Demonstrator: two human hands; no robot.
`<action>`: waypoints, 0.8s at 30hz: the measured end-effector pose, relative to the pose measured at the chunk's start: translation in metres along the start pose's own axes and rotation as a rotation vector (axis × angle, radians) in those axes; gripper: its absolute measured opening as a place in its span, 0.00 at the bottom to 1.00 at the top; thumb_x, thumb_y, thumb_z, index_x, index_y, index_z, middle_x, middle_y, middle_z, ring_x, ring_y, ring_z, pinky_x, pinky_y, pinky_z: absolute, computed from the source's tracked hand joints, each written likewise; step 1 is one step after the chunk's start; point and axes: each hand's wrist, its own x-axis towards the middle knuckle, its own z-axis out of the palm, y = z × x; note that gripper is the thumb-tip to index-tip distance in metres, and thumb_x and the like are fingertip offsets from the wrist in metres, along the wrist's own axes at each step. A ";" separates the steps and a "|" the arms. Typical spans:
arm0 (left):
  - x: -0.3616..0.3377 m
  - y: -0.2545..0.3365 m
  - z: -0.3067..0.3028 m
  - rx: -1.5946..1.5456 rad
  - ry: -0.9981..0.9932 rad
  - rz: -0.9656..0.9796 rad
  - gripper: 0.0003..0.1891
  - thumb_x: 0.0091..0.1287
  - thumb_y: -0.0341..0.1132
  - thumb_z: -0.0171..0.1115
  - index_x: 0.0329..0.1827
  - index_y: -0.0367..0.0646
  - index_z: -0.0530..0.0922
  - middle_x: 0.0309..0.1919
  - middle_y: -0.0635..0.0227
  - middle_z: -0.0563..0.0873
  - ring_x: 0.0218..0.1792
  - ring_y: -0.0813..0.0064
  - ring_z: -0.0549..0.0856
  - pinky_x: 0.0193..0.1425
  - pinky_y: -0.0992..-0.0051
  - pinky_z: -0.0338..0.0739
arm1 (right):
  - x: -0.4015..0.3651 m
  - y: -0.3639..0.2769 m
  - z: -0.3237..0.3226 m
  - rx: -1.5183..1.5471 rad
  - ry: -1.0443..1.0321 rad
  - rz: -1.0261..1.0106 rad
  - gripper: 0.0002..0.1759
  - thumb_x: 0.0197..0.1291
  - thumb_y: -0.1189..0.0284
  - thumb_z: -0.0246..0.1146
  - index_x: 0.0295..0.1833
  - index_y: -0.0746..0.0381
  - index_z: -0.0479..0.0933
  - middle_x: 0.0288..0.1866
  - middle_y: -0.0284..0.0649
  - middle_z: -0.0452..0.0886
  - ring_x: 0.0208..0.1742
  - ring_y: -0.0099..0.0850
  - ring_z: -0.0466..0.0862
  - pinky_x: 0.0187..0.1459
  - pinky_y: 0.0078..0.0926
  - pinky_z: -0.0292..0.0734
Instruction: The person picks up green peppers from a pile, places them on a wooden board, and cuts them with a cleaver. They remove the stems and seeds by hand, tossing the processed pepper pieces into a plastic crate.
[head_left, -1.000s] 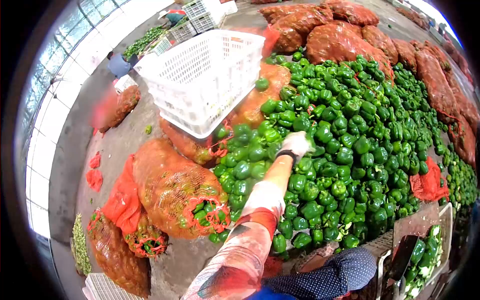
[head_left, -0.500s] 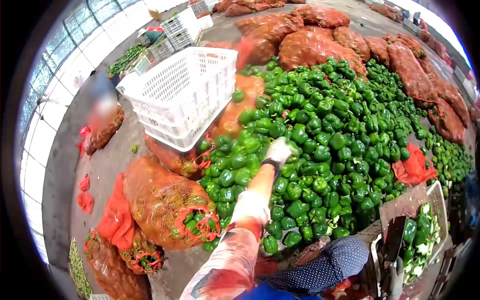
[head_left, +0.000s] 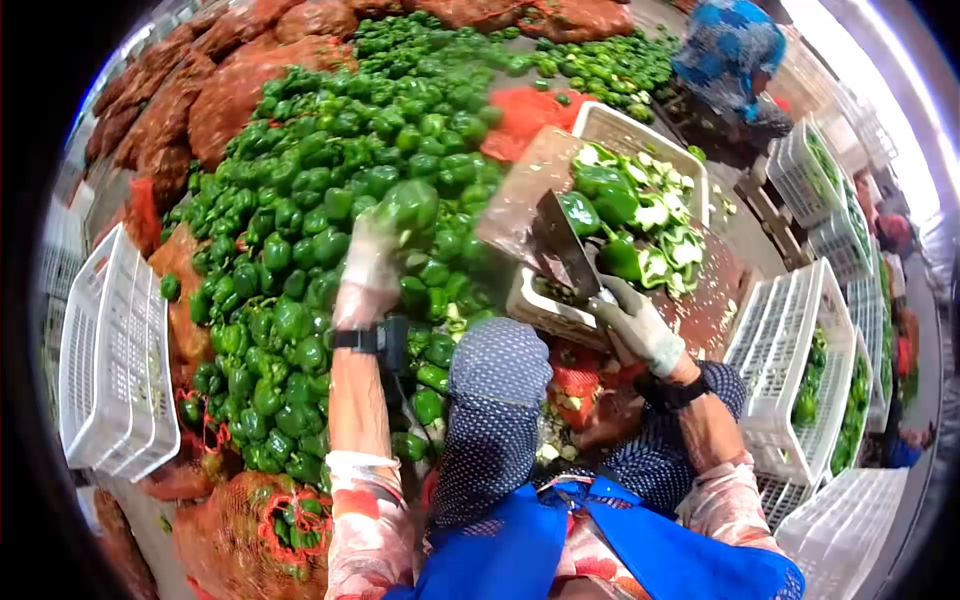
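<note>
No longer reaching down into the heap [head_left: 292,318] as a moment ago; now clasping a green bell pepper [head_left: 412,206] in the gloved left hand [head_left: 372,252], raised over the heap, left of the brown board [head_left: 517,190]. Cannot tell exactly how tightly, through the blur. Gripping a cleaver [head_left: 570,240] in the gloved right hand [head_left: 640,325], so apparently carrying pepper and cleaver both at once.

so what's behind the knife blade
Around the knife, brown board shows on one side and green peppers on the other; whatever the knife itself covers can't be seen.
</note>
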 end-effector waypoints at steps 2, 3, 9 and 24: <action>0.024 -0.005 0.039 0.187 0.085 -0.138 0.21 0.66 0.30 0.63 0.61 0.42 0.71 0.50 0.62 0.82 0.41 0.73 0.83 0.33 0.74 0.83 | -0.012 -0.010 -0.005 -0.036 0.030 -0.006 0.27 0.66 0.61 0.58 0.65 0.67 0.69 0.56 0.57 0.79 0.58 0.45 0.80 0.57 0.35 0.73; 0.035 -0.024 0.049 0.344 0.097 -0.098 0.21 0.65 0.31 0.65 0.60 0.41 0.72 0.46 0.62 0.83 0.38 0.74 0.82 0.32 0.77 0.81 | -0.016 -0.006 -0.006 -0.063 0.004 0.063 0.30 0.67 0.61 0.58 0.68 0.68 0.66 0.62 0.54 0.76 0.63 0.41 0.76 0.63 0.31 0.69; 0.046 -0.078 0.116 0.702 -0.002 0.287 0.23 0.54 0.37 0.77 0.49 0.37 0.80 0.38 0.58 0.88 0.36 0.72 0.86 0.41 0.71 0.80 | -0.024 0.014 -0.005 -0.077 0.042 -0.006 0.30 0.68 0.59 0.57 0.67 0.67 0.67 0.59 0.58 0.77 0.62 0.46 0.77 0.61 0.35 0.71; 0.023 -0.082 0.123 0.623 -0.028 0.261 0.30 0.53 0.25 0.74 0.59 0.37 0.71 0.47 0.64 0.84 0.44 0.75 0.83 0.48 0.75 0.79 | 0.022 -0.011 -0.020 -0.029 0.113 -0.162 0.28 0.65 0.57 0.57 0.64 0.63 0.70 0.51 0.56 0.81 0.49 0.49 0.82 0.54 0.39 0.75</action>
